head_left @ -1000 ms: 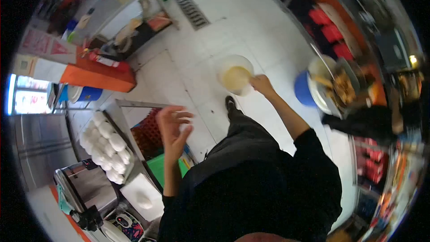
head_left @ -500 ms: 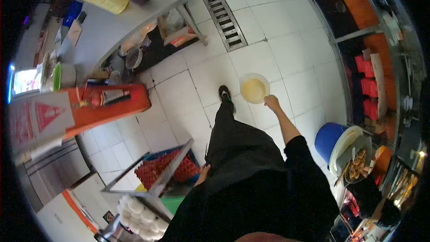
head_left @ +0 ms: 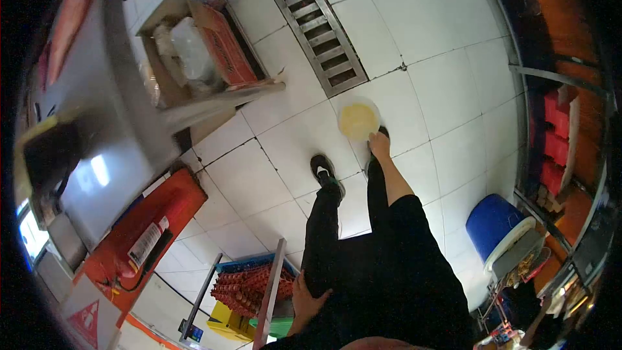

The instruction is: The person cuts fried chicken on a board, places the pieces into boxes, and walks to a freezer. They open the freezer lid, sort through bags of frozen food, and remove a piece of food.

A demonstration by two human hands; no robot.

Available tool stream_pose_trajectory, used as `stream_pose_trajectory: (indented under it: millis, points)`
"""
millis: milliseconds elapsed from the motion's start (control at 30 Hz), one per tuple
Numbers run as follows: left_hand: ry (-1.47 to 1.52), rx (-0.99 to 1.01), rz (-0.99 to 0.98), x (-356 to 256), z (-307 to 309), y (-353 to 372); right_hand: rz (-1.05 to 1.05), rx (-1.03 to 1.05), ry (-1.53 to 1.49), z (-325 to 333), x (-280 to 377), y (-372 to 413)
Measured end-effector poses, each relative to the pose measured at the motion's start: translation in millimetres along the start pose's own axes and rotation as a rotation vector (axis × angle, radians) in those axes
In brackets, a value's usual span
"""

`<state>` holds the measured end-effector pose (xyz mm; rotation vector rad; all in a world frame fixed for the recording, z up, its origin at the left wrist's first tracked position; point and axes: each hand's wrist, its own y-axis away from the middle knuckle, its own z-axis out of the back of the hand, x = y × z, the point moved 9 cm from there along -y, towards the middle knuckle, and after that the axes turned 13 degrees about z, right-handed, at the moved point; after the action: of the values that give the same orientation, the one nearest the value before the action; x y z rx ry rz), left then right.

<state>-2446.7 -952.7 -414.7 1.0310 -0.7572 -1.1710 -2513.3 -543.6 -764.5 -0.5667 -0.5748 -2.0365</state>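
My right hand (head_left: 380, 145) is closed on the near rim of a round, pale plastic bowl (head_left: 358, 120). Pale yellow contents, apparently liquid, fill part of it. The bowl is held out in front of me, above the white tiled floor (head_left: 427, 175). My left hand (head_left: 307, 301) hangs low by my left thigh, thumb and fingers apart, with nothing seen in it. Close beside that hand is a metal-framed rack (head_left: 269, 291) carrying red egg trays (head_left: 243, 290).
A metal floor drain (head_left: 317, 26) runs ahead. On the left stand a steel table (head_left: 123, 110), a cardboard box (head_left: 223, 45) on its lower shelf and a fire extinguisher (head_left: 146, 243) in a red holder. At right are a blue bucket (head_left: 491, 227) and shelving with red boxes (head_left: 556, 142).
I have moved forward, so the table and drain appear nearer. My right hand and the bowl have shifted slightly left and up in view. Both shoes now show.
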Motion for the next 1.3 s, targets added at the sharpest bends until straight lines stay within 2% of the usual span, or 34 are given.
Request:
stream_pose_trajectory:
  millis: [67, 100, 133, 200, 233, 333, 467, 533, 567, 633, 667, 733, 833, 1067, 1133, 1300]
  points:
    - [-0.040, -0.011, 0.075, -9, 5, 3, -0.174, 0.028, 0.032, 10, 4, -14]
    - [-0.045, 0.002, 0.091, -13, 5, 3, 0.007, 0.123, 0.134, -7, 3, -21]
    - [-0.064, -0.014, 0.106, -18, 7, 3, -0.002, 0.141, 0.132, -22, -9, -20]
    - [-0.087, -0.019, 0.125, -31, 11, 2, -0.252, 0.006, -0.043, -35, -45, -12]
    - [-0.081, -0.020, 0.144, -37, 15, 2, -0.107, 0.155, 0.162, -33, -28, -20]
    - [-0.053, -0.009, 0.174, -45, 17, 0, -0.048, 0.285, 0.302, -56, -35, -28]
    - [-0.019, -0.011, 0.164, -49, 19, -2, -0.049, 0.263, 0.284, -64, -38, -33]
    - [-0.023, -0.010, 0.169, -50, 18, -3, -0.080, 0.076, 0.204, -48, -27, -40]
    - [-0.026, -0.008, 0.172, -51, 18, -4, -0.082, 0.079, 0.202, -48, -24, -47]
    - [-0.027, -0.012, 0.167, -49, 16, -3, -0.232, 0.321, 0.248, -59, -31, -56]
    - [-0.024, -0.020, 0.157, -50, 17, -4, -0.233, 0.322, 0.248, -56, -28, -62]
    - [-0.028, -0.023, 0.165, -52, 17, -5, -0.493, 0.277, 0.116, -51, -40, -61]
    - [-0.013, -0.034, 0.154, -55, 18, -7, -0.605, 0.261, 0.044, -42, -35, -69]
    - [0.043, -0.015, 0.167, -54, 16, -8, -0.482, 0.316, 0.133, -37, -24, -91]
    - [0.041, -0.023, 0.182, -57, 18, -6, -0.423, 0.416, 0.132, -46, -23, -97]
    - [0.018, -0.021, 0.206, -55, 15, -5, -0.580, 0.403, 0.064, -47, -32, -100]
